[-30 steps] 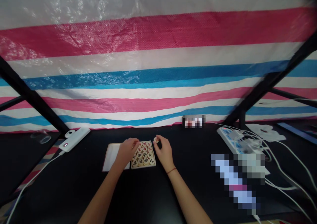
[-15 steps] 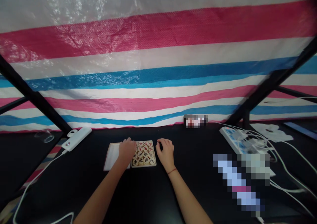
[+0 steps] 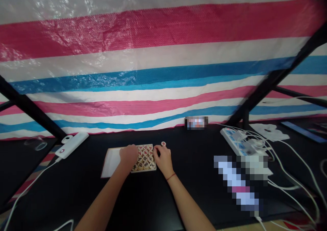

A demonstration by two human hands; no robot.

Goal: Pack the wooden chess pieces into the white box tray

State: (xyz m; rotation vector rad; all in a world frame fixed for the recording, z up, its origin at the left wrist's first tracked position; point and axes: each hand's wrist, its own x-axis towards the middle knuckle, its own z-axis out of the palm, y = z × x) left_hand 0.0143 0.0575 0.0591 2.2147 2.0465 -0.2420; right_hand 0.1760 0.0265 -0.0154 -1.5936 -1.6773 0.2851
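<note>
A shallow box (image 3: 143,171) of round Chinese chess pieces (image 3: 145,158) lies on the black table, its pieces in rows with red characters at the far side and black ones nearer. My left hand (image 3: 128,157) is closed over the left part of the box and its folded-back lid (image 3: 110,163); its fingertips are hidden. At the box's right edge, my right hand (image 3: 164,159) bends its thumb and index finger together in a ring; anything between the tips is too small to make out. One loose red-character chess piece (image 3: 163,143) lies just beyond the right hand.
A white power bank (image 3: 73,145) with a cable lies to the left, near a clear cup (image 3: 37,143). On the right are a power strip (image 3: 231,139) with tangled white cables and a blurred long object (image 3: 238,183). A striped sheet (image 3: 143,105) hangs behind.
My right hand has moved left to the box's edge, and a loose piece now shows beyond it. My left hand stays over the box. The view has shifted slightly.
</note>
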